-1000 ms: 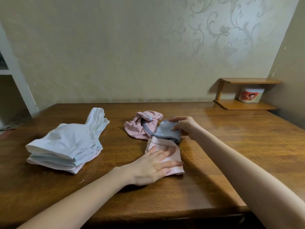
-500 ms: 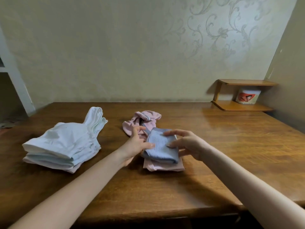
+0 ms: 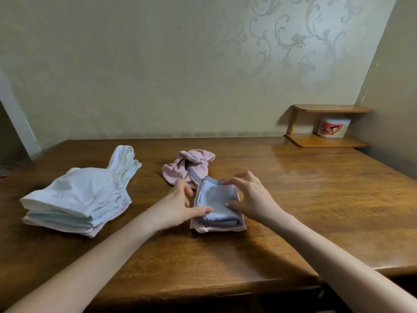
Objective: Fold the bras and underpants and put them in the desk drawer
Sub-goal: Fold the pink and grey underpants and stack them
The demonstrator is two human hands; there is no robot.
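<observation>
Blue-grey ribbed cloth, a folded pair of underpants [image 3: 217, 199], lies just below the centre of the frame on top of a folded pale pink pair [image 3: 216, 228], whose edge shows along the near side. Both sit on the brown wooden desk [image 3: 304, 211]. The left hand [image 3: 180, 204] rests against the left side of this small pile, its thumb laid flat across the near left corner of the blue-grey piece and its fingers spread loosely beside the edge; they are blurred. The right hand [image 3: 250, 197] arches over the right side, fingers apart, with fingertips touching the top of the blue-grey cloth and the thumb on its near right part. Neither hand is closed round the fabric. Just above the pile a crumpled pink garment [image 3: 178, 173] with a grey band lies unfolded. At the left of the frame stands a stack of folded white garments [image 3: 76, 199], well apart from the hands. At the right, against the patterned wall [image 3: 158, 75], a small wooden shelf [image 3: 327, 142] holds a white cup [image 3: 334, 127] with a red picture.
</observation>
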